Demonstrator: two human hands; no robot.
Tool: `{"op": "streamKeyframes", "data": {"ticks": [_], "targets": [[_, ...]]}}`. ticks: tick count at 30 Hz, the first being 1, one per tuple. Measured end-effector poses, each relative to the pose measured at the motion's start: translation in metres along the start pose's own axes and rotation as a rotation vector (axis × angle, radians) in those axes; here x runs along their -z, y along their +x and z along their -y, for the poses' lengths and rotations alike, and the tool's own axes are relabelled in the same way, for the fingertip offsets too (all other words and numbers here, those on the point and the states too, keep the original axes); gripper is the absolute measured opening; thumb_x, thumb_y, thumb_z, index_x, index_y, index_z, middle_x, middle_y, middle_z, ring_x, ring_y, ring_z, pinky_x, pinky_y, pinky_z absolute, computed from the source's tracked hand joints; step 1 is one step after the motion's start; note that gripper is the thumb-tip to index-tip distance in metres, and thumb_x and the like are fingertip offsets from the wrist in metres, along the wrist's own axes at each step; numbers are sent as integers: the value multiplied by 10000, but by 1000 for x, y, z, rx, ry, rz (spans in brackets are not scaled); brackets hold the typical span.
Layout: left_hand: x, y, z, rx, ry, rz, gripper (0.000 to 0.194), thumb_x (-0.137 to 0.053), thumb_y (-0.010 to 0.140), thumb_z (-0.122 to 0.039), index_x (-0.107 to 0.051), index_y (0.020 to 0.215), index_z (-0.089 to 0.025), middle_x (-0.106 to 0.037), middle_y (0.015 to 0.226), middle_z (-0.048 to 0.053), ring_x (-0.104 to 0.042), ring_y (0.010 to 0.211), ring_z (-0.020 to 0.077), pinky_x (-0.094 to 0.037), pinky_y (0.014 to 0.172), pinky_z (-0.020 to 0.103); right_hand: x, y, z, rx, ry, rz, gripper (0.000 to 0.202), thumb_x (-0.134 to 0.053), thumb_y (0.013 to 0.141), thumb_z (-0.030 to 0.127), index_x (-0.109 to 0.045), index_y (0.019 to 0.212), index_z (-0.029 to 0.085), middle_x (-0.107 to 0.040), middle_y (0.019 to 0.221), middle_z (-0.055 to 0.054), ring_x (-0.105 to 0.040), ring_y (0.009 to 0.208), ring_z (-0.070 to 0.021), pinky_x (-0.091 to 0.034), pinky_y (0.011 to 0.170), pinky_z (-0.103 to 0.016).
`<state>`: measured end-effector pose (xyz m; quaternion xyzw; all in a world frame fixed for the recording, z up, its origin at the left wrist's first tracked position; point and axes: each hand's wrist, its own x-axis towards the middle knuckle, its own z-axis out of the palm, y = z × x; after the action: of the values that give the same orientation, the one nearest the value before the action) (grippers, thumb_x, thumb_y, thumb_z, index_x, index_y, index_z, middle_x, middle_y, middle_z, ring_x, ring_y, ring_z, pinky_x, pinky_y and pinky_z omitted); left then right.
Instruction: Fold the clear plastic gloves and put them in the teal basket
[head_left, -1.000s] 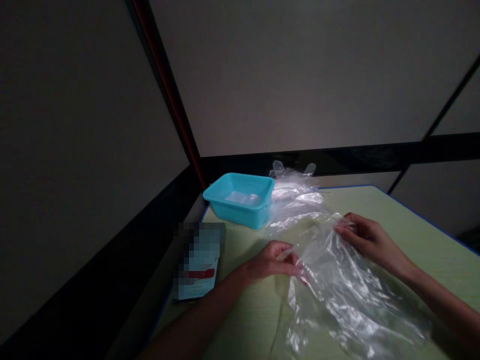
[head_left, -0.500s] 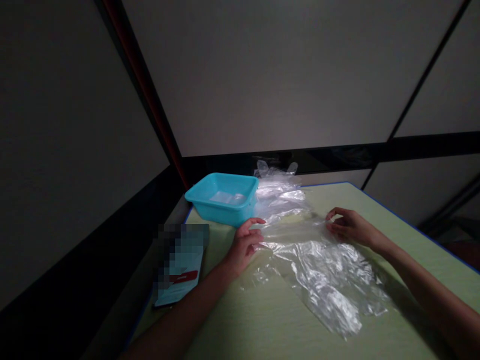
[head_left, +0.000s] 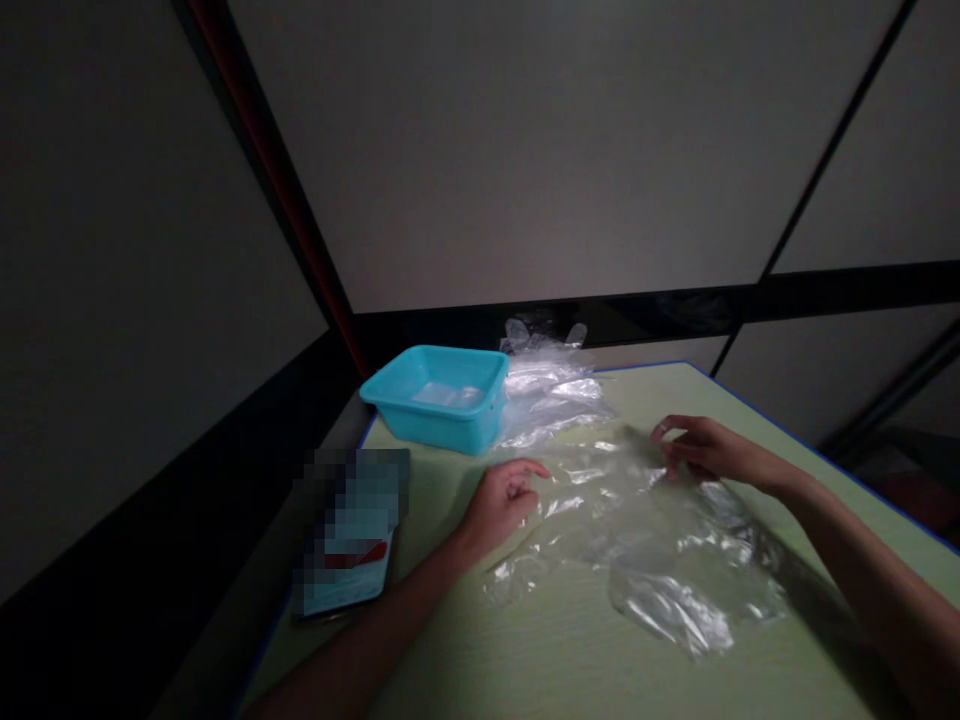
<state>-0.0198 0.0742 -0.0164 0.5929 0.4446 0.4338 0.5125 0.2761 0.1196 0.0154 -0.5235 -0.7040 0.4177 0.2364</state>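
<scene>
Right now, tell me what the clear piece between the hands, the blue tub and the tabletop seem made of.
Clear piece: thin, glossy plastic film, by its crinkled glints and the green showing through.
Blue tub: probably smooth moulded plastic, from its even colour and rounded corners.
Tabletop: perhaps matt laminate, given its faint streaks; the core is hidden.

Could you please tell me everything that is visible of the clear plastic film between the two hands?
The clear plastic film looks thin, see-through and colourless, with wrinkles that shine white. It lies loosely spread on the pale green table, its outline uneven, nearer the camera than a heap of similar plastic; whether the two touch is unclear. The left hand is by its left edge, the right hand by its far right part; contact is unclear for both.
</scene>
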Motion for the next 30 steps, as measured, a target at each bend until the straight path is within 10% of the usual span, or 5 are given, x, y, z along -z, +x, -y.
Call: {"op": "streamKeyframes", "data": {"ticks": [8, 14, 18, 22, 30], "targets": [[-20, 28, -35, -195, 274, 164, 281, -406, 809, -218, -644, 933, -135, -656, 982, 90, -643, 744, 192, -479, 719, 324, -6, -15, 27, 57, 117, 405, 314, -522, 775, 431, -547, 964, 182, -668, 740, -42, -490, 432, -83, -347, 403, -205], [-32, 93, -85, -372, 962, -243, 603, -473, 817, -267, -233, 1340, -87, -165, 1431, 128, -18, 1320, 273, -15, 1047, 463, -13, -11, 18, 54, 183, 450, 291, -526, 782, 405, -534, 937, 158, -670, 762, -51, -506, 440, -72, -345, 418, -196], [-35, 116, -66, -103, 1074, -102, 678, -591, 733, -246, -278, 1308, -67, -259, 1375, 227, -156, 1288, 354, -88, 1006, 539, -18, -4, 15, 60, 213, 362, 316, -550, 760, 436, -515, 896, 154, -664, 776, -53, -542, 476, -86, -370, 447, -209], [-32, 111, -55, -89, 1003, -40, 426, -553, 758, -215, -471, 1163, -112, -509, 1193, 213, -416, 1154, 363, -266, 936, 528, -19, -1, 18, 113, 245, 311, 297, -545, 772, 421, -516, 877, 144, -658, 803, -57, -549, 492, -84, -352, 454, -209], [-28, 56, -39, -169, 759, -15, 356, -408, 855, -274, -463, 1164, -105, -531, 1198, 133, -495, 1109, 208, -380, 915, 289, -27, 2, 26, 208, 438, 201, 259, -570, 765, 374, -513, 890, 154, -666, 836, -55, -527, 451, -64, -306, 423, -195]]}}
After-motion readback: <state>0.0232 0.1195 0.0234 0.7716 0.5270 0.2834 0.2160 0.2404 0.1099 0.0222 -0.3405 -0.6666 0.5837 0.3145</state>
